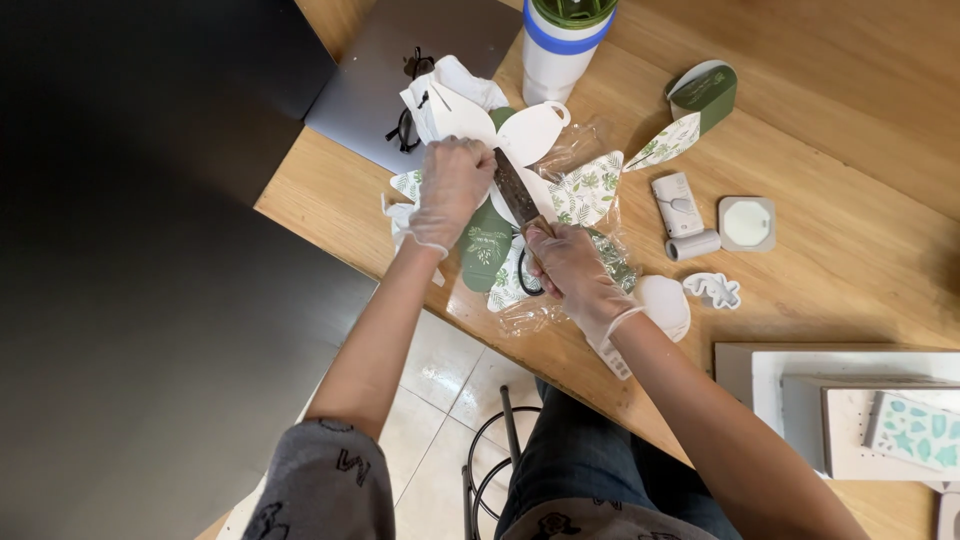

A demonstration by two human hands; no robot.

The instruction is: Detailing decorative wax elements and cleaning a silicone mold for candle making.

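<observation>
Gloves, thin and clear, on both hands over a wooden surface. Left hand curled into a fist, fingers closed tight on the upper end of a pair of scissors (closed blades dark and mottled, running diagonally between the two hands). Right hand lower down, fingers wrapped shut around the handle end, one black loop showing just beneath. Under both hands, a heap of flat paper cut-outs, some white, some green, some printed with leaves, lying on crinkled clear plastic wrap. Behind the heap, a grey laptop with black-framed glasses on its lid, partly under the white paper. Just beside the laptop, a white tumbler with a blue band and green top. To the right of the heap, well clear of the hands, a small white remote-like device, a short white cylinder, a square pale coaster, a white leaf-shaped mould and a round white disc. Near the lower right edge, stacked pale boxes with a teal-patterned card on top. Below the surface edge, tiled floor and a black wire stool frame.
</observation>
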